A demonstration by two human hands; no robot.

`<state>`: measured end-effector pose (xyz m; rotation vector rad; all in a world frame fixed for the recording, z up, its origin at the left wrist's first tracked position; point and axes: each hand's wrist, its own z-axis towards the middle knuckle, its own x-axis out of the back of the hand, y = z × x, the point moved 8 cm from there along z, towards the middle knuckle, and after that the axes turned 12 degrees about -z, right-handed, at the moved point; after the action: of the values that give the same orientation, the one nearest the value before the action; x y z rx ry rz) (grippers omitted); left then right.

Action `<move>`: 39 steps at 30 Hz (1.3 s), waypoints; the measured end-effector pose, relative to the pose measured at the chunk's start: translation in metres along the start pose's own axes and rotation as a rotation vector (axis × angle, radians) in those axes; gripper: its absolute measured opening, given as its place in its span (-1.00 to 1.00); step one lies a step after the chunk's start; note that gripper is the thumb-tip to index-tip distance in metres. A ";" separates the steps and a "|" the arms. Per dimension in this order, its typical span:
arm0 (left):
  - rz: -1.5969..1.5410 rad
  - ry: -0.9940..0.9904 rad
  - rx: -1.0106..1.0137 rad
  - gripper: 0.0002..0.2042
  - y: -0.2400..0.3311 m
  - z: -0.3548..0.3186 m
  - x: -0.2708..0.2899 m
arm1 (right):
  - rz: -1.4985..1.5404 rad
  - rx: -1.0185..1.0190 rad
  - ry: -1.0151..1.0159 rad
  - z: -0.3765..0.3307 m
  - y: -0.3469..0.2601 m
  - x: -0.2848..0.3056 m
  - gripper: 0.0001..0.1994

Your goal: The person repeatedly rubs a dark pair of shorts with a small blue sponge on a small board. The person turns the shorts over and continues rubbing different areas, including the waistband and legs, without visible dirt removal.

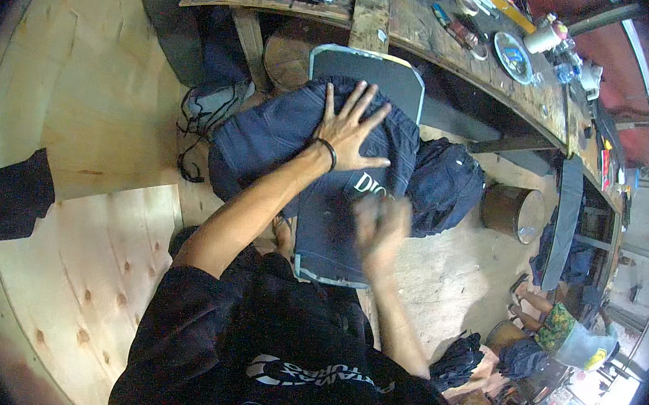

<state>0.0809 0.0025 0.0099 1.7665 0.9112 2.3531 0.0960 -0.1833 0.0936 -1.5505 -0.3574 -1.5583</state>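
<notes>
A dark navy garment (pixel 269 127) is spread over a dark flat board (pixel 368 74) with pale edges, in front of me. My left hand (pixel 347 130) lies flat on the cloth with its fingers spread, a black band round the wrist. Close to the white printed letters on the garment is my right hand (pixel 385 224), smeared by motion. Whether its fingers hold anything cannot be made out. More bunched navy cloth (pixel 445 187) hangs at the board's right side.
A wooden workbench (pixel 412 23) runs across the back, bearing a thread cone (pixel 545 38), a round dish (pixel 513 57) and tape rolls. A round wooden stool (pixel 515 213) stands right. Another person (pixel 569 335) sits far right. Plywood panels (pixel 91 274) are at left.
</notes>
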 end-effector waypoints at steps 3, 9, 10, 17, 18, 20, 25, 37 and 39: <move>-0.070 0.047 -0.222 0.02 0.016 -0.010 0.014 | -0.150 0.191 -0.048 -0.053 -0.045 -0.015 -0.40; -0.103 -0.337 -0.348 0.12 0.018 -0.005 -0.003 | 0.078 0.015 -0.173 -0.068 -0.040 -0.029 -0.22; -0.142 -0.267 -0.396 0.16 0.022 -0.002 0.003 | 0.051 0.066 -0.230 -0.068 -0.044 -0.034 -0.20; -0.098 -0.259 -0.290 0.28 0.022 0.029 -0.009 | 0.065 0.035 -0.223 -0.038 -0.049 -0.047 -0.29; -0.077 -0.277 -0.272 0.29 0.021 0.031 -0.011 | 0.067 0.054 -0.185 -0.032 -0.051 -0.046 -0.29; -0.097 -0.297 -0.261 0.29 0.020 0.032 -0.011 | 0.000 0.101 -0.217 -0.027 -0.056 -0.050 -0.29; -0.164 -0.267 -0.258 0.27 0.019 0.032 -0.006 | 0.065 0.257 -0.498 -0.044 -0.067 -0.067 -0.33; -0.110 -0.225 -0.208 0.24 0.018 0.031 -0.009 | 0.033 0.295 -0.469 -0.094 -0.043 -0.058 -0.31; -0.056 -0.202 -0.177 0.23 0.017 0.031 -0.007 | -0.006 0.350 -0.529 -0.101 -0.042 -0.061 -0.37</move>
<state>0.1159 -0.0019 0.0175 1.8386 0.6925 2.1012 -0.0120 -0.2108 0.0358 -1.6545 -0.8795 -0.9983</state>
